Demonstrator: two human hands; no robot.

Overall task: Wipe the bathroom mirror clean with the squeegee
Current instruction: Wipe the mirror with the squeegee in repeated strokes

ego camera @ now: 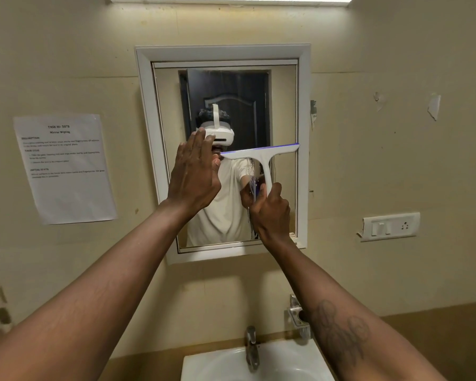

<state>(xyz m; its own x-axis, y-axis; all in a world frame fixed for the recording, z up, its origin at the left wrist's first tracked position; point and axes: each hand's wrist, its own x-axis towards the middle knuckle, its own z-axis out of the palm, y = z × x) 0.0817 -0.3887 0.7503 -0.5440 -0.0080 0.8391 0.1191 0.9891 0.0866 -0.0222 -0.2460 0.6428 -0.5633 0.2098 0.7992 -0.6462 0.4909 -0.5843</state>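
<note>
At the mirror (282,105) over the sink (204,364), the right hand (270,213) grips the squeegee (261,155).

The right hand's fingers are curled round the lower end of the white handle, which rises to a blade lying across the right half of the glass, about halfway up; the blade tilts slightly, its right end higher and reaching the frame's (304,160) inner edge. The left hand (194,171) is held flat with straight fingers pointing up before the left half of the mirror, thumb tip just beside the blade's left end; whether it touches the glass I cannot tell. A tap (252,350) stands at the back of the sink. On the wall, a printed sheet (66,169) hangs left of the mirror and a switch plate (390,226) sits to its right.
</note>
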